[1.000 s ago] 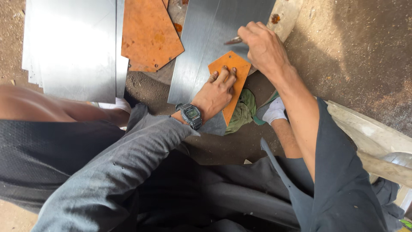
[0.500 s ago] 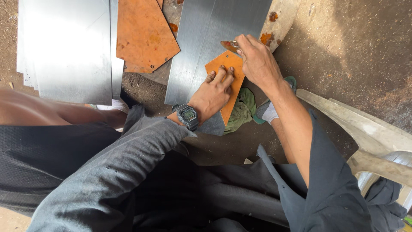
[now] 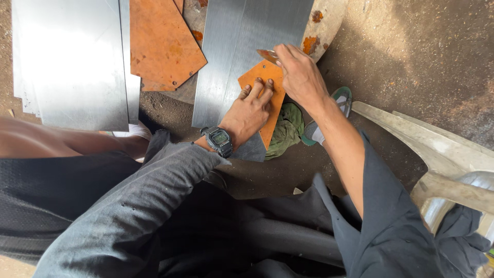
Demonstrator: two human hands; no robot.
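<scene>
- Left hand (image 3: 250, 110) lies flat, fingers spread and pressed down on the orange template (image 3: 266, 105); it grips nothing, only pins the piece by weight.
- Orange template sits on the lower right part of the grey metal sheet (image 3: 242, 51), its right edge at or just past the sheet's right margin; I cannot tell which.
- Right hand (image 3: 299, 77) is curled closed around a thin pointed tool (image 3: 267, 54), tip at the template's upper corner, just beside the left fingertips.
- Risk: the template creeps under the flat palm. Smooth steel below and no clamp, so a sideways push from the tool could shift it and spoil the traced line.
- Risk: the point skips off the template's edge toward the left fingers (image 3: 260, 90), which lie very near its path.
- Risk: bare sheet edges. The wrist with the watch (image 3: 219, 140) rests by the sheet's near edge; a slide forward could cut skin.
- Risk: the sheet rests on uneven dirt and a rusty piece (image 3: 319, 25); it may rock under pressure.
- Green cloth (image 3: 285, 128) and a sandalled foot (image 3: 329, 116) sit just beside the template's lower end; a nudge there could lift it.
- A larger orange plate (image 3: 162, 44) and a second steel stack (image 3: 72, 62) lie well apart to the left.
</scene>
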